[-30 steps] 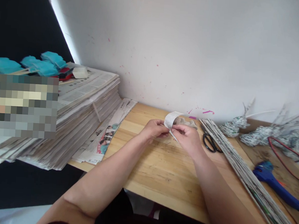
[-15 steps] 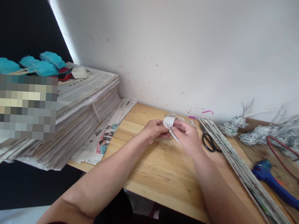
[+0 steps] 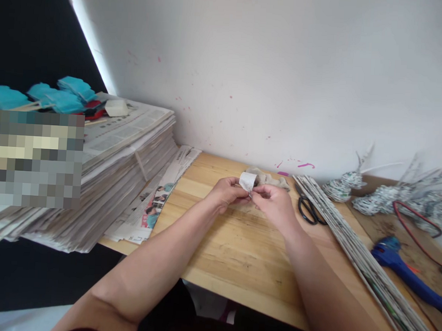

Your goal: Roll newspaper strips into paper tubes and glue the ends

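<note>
Both hands meet over the wooden table around a small strip of newspaper (image 3: 247, 181), whose upper part stands up curled between them. My left hand (image 3: 227, 192) is closed, pinching the strip's lower left side. From the right, my right hand (image 3: 273, 201) pinches its lower end between thumb and fingertips, close to the left fingertips. Just behind the strip lies a crumpled beige cloth (image 3: 272, 180). Black-handled scissors (image 3: 308, 210) rest right of my right hand, beside a bundle of long rolled newspaper sticks (image 3: 354, 248).
A tall stack of newspapers (image 3: 132, 145) rises at the left, with blue packets (image 3: 70, 96) and a white block (image 3: 116, 108) on top. At the right are a blue glue gun (image 3: 405, 269) and several woven paper figures (image 3: 341, 187). A white wall (image 3: 249, 77) stands behind the table (image 3: 234, 256).
My right hand has shifted its grip lower on the newspaper strip, toward the left fingertips. The strip's tail that ran down under the right palm no longer shows. My left hand has barely moved.
</note>
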A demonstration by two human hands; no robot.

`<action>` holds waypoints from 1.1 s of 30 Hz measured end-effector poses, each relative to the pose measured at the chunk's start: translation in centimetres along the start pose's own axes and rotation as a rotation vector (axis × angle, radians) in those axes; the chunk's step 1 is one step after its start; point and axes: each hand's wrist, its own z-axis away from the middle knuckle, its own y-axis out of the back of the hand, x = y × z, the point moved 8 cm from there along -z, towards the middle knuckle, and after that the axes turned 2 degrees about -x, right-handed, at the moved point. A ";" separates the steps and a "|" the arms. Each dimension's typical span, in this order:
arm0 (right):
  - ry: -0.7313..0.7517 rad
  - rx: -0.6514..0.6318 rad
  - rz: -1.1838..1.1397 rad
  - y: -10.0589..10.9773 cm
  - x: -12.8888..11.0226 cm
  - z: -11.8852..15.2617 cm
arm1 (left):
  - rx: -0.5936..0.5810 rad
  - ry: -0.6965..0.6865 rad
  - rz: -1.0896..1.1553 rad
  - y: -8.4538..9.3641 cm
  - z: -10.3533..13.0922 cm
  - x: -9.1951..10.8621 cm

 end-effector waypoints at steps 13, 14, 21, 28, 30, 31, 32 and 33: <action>0.102 0.017 0.002 -0.4 -0.7 0.1 | 0.061 0.031 -0.109 1.0 -0.5 0.1; 0.099 0.015 0.006 -0.4 -0.8 0.1 | 0.065 0.030 -0.116 1.0 -0.5 0.1; 0.164 0.041 0.091 -0.3 -1.9 0.5 | 0.077 0.020 -0.149 1.3 -0.5 0.4; 0.250 0.050 0.191 -0.6 -2.1 0.7 | 0.061 0.035 -0.111 1.4 -0.7 0.1; 0.228 0.058 0.179 -0.4 -2.1 0.7 | 0.034 0.058 -0.066 1.3 -0.7 0.1; 0.212 0.061 0.164 -0.2 -2.1 0.7 | 0.012 0.069 -0.043 1.2 -0.6 0.1; 0.198 0.062 0.145 0.0 -2.1 0.7 | -0.017 0.077 -0.021 1.0 -0.6 0.1; 0.184 0.060 0.122 0.1 -2.1 0.6 | -0.049 0.082 -0.004 0.9 -0.6 0.1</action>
